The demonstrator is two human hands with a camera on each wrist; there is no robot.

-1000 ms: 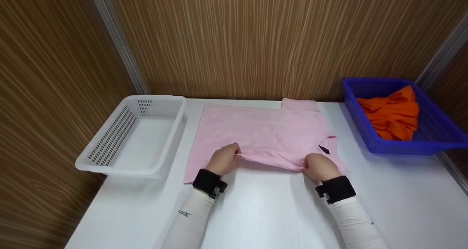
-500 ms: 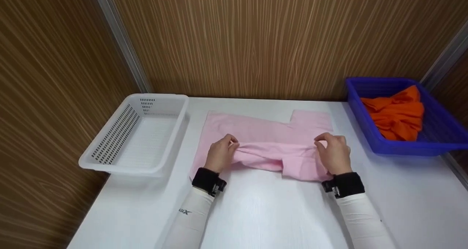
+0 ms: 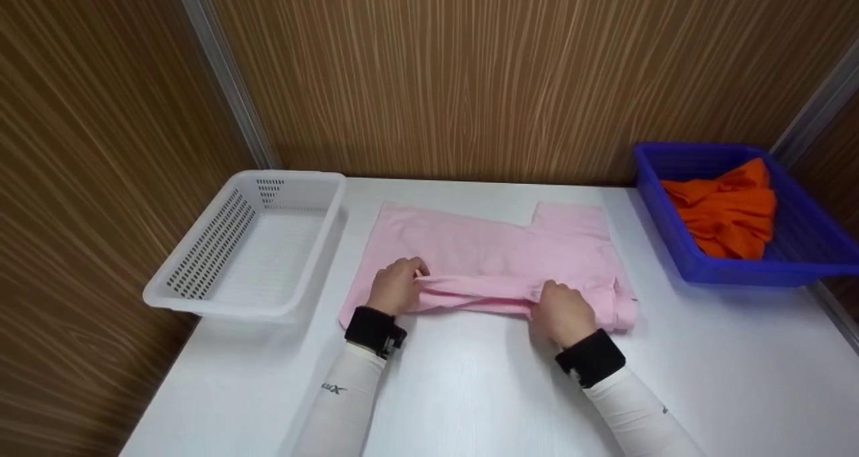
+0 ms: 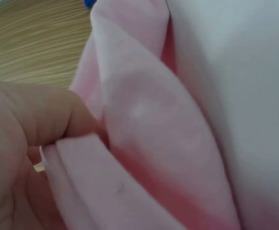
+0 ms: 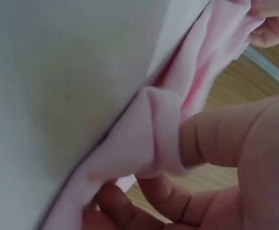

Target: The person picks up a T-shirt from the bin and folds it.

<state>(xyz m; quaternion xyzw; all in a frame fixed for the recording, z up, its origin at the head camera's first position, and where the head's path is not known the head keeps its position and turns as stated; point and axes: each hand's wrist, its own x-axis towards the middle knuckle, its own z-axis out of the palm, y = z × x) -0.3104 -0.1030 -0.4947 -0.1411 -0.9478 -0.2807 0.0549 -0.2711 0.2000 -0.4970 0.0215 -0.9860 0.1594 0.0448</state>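
A pink T-shirt lies spread sideways on the table, its near edge bunched into folds. One sleeve points toward the back wall. My left hand pinches the folded near edge at its left part. In the left wrist view the cloth rises in a loose fold beside the thumb. Farther right, my right hand grips the same near edge. The right wrist view has a doubled strip of cloth between its thumb and fingers. The shirt's collar end is crumpled right of that hand.
On the left stands a white perforated basket with nothing in it. A blue basket at the right holds an orange garment. Wood-patterned panels enclose the white table at the back and sides.
The shirt's near edge was raised and turned over, baring a near sleeve, then lowered into folds. My right hand rose, then came back left and nearer; the left stayed close to its place.
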